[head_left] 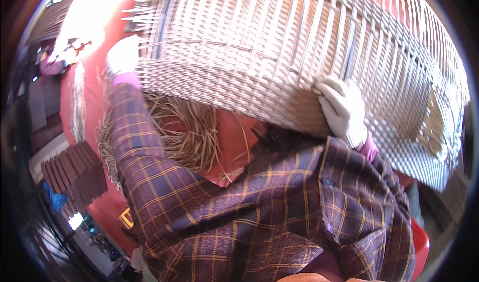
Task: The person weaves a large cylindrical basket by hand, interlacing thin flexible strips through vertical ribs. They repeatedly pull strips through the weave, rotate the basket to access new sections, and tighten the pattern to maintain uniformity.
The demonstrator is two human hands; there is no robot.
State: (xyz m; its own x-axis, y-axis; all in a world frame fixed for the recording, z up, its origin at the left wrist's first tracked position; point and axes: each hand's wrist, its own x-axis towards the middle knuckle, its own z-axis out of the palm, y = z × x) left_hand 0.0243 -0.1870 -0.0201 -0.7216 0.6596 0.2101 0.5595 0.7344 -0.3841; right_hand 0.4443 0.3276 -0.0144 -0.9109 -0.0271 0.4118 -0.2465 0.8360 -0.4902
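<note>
A large woven wicker panel (239,57) of brown-grey flat strands slopes across the space before me. My left hand (123,57), in a white glove, is at its left edge beside loose strand ends. Glare washes out its fingers, but the hand looks closed, and a long strand (199,42) runs from it to the right over the weave. My right hand (343,110), in a pale glove, lies against the panel's near part. Its fingers are curled and pressed together on the weave; what they pinch, if anything, is hidden.
A coil of loose strands (192,132) lies on the red surface (232,137) below the panel. Stacked brown slabs (75,174) stand at the left. Part of a red chair (420,242) shows at lower right. Unwoven bars (389,2) rise at the upper right.
</note>
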